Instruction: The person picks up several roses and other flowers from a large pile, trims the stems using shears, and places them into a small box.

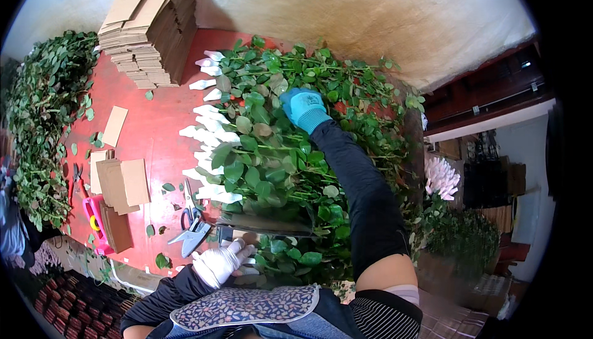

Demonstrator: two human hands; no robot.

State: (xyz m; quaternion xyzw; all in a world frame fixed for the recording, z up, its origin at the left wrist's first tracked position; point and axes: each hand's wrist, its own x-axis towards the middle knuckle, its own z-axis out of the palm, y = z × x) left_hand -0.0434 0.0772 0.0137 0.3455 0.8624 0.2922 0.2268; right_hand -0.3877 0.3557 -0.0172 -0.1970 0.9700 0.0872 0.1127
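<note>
Across the red table [164, 166] lie many leafy rose stems [265, 166], their buds covered in white sleeves [210, 123] and pointing left. My right hand [304, 107], in a blue glove, reaches far in among the upper stems. Its fingers curl down into the leaves, and what they grip is hidden. My left hand [217, 266], in a white glove, is at the near table edge with its fingers stretched out. Beside its fingertips are a white-sleeved bud [248, 270] and more leafy stems [290, 259]. Just beyond it lies a grey stapler [194, 239], with blue-handled scissors [189, 209] behind.
A tall stack of cardboard sheets [148, 30] stands at the back left. Smaller cardboard pieces [117, 184], a pink tape dispenser [97, 225] and red pruning shears [77, 181] lie at left. More foliage [43, 117] covers the far left. Pale pink flowers [441, 178] stand at right.
</note>
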